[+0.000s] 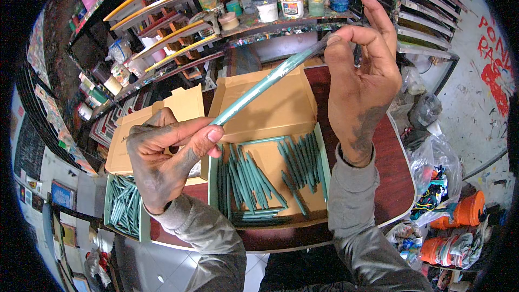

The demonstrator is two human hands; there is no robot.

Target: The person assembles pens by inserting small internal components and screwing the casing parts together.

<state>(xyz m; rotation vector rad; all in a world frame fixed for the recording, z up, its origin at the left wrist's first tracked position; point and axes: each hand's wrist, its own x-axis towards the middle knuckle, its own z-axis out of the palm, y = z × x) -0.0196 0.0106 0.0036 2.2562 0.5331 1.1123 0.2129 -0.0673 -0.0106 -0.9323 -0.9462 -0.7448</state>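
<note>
A teal pen (259, 93) slants up from left to right above the boxes, with a clear plastic sleeve showing around its upper part. Its lower end is pinched between the thumb and fingers of my left hand (167, 148). At the upper end, my right hand (365, 67) grips the sleeve's tip between thumb and forefinger, its other fingers raised. Below them an open cardboard box (323, 157) holds many similar teal pens (250, 176), some in rows and some lying crosswise. Left of it, partly behind my left hand, a smaller open box (121, 232) is full of teal pens.
Both boxes stand on a dark red table (386, 184) with rounded corners. Behind it, a shelf (243, 35) carries paint tubs (266, 9), beside slatted racks (154, 0). Plastic bags (440, 157) and orange containers (466, 211) are at the right.
</note>
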